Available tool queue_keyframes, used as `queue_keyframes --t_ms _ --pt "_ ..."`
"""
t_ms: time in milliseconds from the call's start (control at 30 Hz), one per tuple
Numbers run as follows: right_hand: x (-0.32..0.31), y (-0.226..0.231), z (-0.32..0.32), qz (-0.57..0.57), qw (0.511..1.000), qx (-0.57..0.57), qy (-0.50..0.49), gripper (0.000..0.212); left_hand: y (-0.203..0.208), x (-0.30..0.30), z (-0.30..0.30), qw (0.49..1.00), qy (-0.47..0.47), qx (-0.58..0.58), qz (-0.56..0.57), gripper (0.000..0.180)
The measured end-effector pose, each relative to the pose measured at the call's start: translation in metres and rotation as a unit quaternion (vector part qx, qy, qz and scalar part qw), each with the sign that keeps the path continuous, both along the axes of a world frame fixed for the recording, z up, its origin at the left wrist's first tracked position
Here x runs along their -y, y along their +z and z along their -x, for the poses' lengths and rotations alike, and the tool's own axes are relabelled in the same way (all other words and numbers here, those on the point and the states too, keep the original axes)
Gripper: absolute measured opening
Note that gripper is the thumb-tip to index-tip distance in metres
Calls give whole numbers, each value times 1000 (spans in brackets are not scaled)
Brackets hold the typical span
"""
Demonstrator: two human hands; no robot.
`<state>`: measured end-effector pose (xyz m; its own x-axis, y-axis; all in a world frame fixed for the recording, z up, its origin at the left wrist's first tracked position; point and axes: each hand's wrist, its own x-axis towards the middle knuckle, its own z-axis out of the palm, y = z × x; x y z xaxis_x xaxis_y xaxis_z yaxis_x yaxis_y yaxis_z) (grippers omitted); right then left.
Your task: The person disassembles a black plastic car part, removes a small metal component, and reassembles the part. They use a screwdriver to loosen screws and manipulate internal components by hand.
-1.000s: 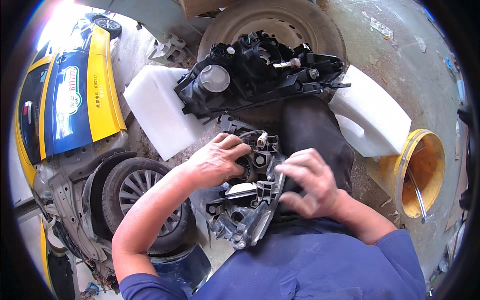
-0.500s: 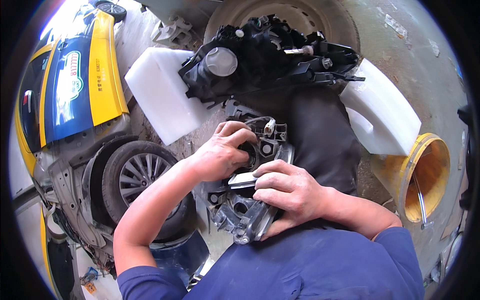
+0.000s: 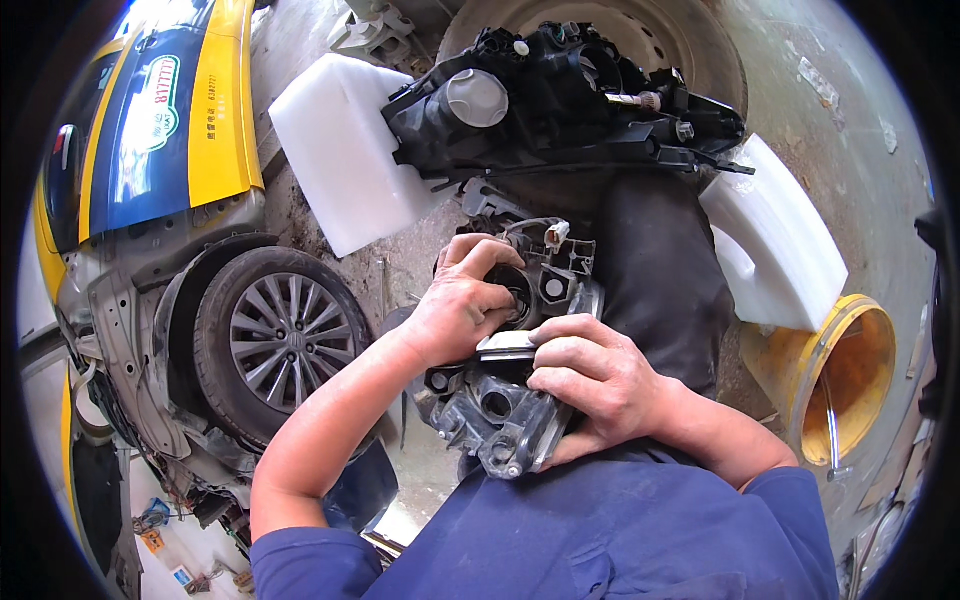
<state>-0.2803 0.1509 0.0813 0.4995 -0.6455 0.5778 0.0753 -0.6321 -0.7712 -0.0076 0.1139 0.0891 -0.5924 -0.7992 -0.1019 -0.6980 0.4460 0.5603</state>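
A dirty, dust-covered car headlight (image 3: 497, 402) rests back side up against my lap, its dark housing full of openings and brackets. Curled at the round opening in its upper part are the closed fingers of my left hand (image 3: 463, 302); the fingertips are partly hidden there. My right hand (image 3: 600, 380) grips the headlight's right edge, thumb low and fingers bent over a flat silver-white box (image 3: 507, 344) on the housing. A white connector (image 3: 556, 235) on a short cable stands out near the top bracket.
Beyond my hands, a second, cleaner black headlight (image 3: 560, 110) lies in front of a large wheel (image 3: 690, 40). White foam blocks (image 3: 345, 150) flank it. A tipped yellow bucket (image 3: 850, 340) holding a metal bar is at right. At left is a blue-and-yellow car (image 3: 225, 130) with its wheel (image 3: 285, 340).
The whole view has shifted slightly, so the headlight and both hands appear a little farther right. Both hands keep nearly the same hold on the headlight.
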Motion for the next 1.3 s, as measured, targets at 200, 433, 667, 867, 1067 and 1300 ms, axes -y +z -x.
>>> queue_keyframes --t_ms 200,433,667,867,1067,1300 --pt "1 0 -4 4 1000 3 3 68 26 11 -8 991 -102 76 41 19" --pt "-1 1 -5 8 1000 1 4 69 34 42 -16 900 -362 140 200 13" --pt "0 0 -5 8 1000 5 3 69 18 60 -11 881 -439 51 169 14" --pt "2 -1 -5 10 1000 16 7 69 13 65 -5 851 -483 41 200 14" --pt "3 0 -4 11 1000 13 3 68 12 71 -1 836 -508 51 200 14" --pt "4 -1 -3 10 1000 15 2 67 10 70 2 843 -506 65 173 14"
